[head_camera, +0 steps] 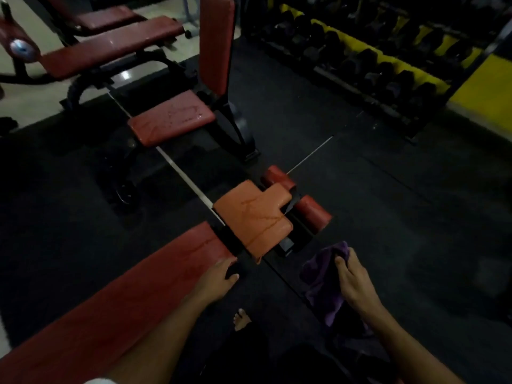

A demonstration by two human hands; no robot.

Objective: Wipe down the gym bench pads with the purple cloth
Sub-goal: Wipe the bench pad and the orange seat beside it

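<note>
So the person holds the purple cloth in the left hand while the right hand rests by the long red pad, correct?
Not quite: the head view shows the purple cloth held in the right hand, while the left hand rests by the long red pad.
</note>
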